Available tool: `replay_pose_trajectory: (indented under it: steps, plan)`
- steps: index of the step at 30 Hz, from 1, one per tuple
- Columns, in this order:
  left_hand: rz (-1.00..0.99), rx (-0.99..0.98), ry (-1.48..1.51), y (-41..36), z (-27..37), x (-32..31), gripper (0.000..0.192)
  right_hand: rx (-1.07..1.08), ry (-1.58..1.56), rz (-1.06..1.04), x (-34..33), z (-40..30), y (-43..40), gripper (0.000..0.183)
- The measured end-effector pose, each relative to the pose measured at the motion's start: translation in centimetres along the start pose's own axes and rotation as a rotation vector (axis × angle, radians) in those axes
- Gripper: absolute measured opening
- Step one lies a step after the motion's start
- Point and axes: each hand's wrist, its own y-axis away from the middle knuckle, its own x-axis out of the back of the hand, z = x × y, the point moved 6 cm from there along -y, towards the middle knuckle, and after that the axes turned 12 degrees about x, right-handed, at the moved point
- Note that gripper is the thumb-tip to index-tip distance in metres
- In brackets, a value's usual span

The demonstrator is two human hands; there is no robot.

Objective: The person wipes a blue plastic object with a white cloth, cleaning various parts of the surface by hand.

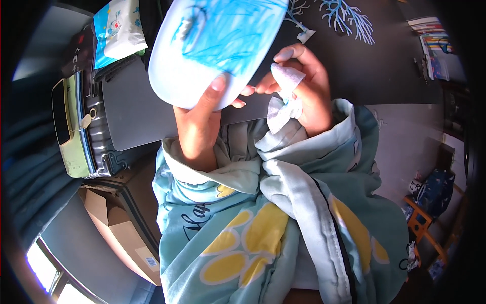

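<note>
My left hand (205,100) grips the lower edge of a white rounded panel (171,83), thumb on its face and fingertips showing past its right edge. Blue scribbled strokes (231,34) cover much of the panel, and a curved raised or drawn mark lies at its upper left. The panel's top runs out of view. My right hand (307,79), just right of the panel, holds a crumpled white wipe (284,110) with faint blue stains. Part of the wipe lies over the thumb, and the fingers curl above it.
Blue-white branching coral-like pieces (347,19) lie on the dark table (379,72). A wipes packet (123,34), a phone (60,110) and a ridged suitcase (100,133) are left. Below stands a cardboard box (125,243). Books (429,34) sit far right. A loose printed blanket or garment (212,228) covers my lap.
</note>
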Motion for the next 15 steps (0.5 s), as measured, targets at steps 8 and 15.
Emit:
replay_pose_trajectory:
  steps: [8, 15]
  plan:
    - [0.082, -0.120, 0.004, 0.9, -0.1, 0.7, 0.033, -0.168, 0.077, -0.162, -1.4, 0.4, 0.5, 0.032]
    - [0.176, -0.106, 0.029, 2.0, -0.4, -0.3, 0.045, -0.129, -0.031, -0.297, -2.8, 1.3, 0.9, 0.032]
